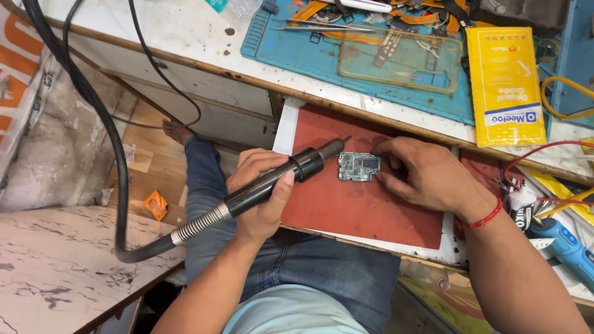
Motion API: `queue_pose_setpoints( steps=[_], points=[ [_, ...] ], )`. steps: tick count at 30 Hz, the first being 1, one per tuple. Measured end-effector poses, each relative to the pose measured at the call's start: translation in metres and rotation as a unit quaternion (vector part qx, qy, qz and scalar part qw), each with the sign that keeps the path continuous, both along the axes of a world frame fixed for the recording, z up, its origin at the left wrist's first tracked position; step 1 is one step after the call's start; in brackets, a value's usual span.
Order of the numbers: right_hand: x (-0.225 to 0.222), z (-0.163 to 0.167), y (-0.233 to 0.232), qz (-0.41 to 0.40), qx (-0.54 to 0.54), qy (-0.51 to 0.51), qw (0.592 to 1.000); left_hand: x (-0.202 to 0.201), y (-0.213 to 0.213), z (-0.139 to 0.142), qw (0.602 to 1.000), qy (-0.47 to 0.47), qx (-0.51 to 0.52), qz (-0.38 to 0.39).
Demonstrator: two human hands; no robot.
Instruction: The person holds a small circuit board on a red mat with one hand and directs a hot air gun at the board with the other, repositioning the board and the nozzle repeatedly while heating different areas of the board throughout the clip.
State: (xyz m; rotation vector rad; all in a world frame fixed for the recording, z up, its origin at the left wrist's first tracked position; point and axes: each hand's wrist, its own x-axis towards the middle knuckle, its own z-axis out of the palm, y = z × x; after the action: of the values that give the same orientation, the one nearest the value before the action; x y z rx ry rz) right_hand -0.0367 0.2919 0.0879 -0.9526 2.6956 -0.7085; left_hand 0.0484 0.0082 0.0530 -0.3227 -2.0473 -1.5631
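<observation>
currently: small green circuit board (358,166), flat on the red mat (365,207) of the pull-out shelf. your right hand (427,175) rests fingertips at its right edge, fingers curled, steadying it. your left hand (260,195) grips the black hot-air handpiece (272,184), nozzle just left of the board. step: heating, likely; next calls for a steady nozzle above the board.

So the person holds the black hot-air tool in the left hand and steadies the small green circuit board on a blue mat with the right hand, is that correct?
Not quite: the mat under the circuit board is red, not blue; the blue mat lies further up the bench. The head view shows this. The rest holds: the left hand grips the black hot-air tool, and the right hand steadies the board.
</observation>
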Motion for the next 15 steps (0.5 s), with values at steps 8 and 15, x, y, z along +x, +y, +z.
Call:
queue_pose_setpoints(
  steps=[8, 15],
  points=[
    [0.0055, 0.0035, 0.0059, 0.008, -0.006, 0.006, 1.000, 0.0027, 0.0057, -0.0021, 0.999, -0.025, 0.009, 0.029],
    [0.0069, 0.0031, 0.0094, 0.016, -0.006, 0.023, 1.000, 0.0050, 0.0082, -0.0022, 1.000, -0.007, -0.012, -0.006]
  ],
)
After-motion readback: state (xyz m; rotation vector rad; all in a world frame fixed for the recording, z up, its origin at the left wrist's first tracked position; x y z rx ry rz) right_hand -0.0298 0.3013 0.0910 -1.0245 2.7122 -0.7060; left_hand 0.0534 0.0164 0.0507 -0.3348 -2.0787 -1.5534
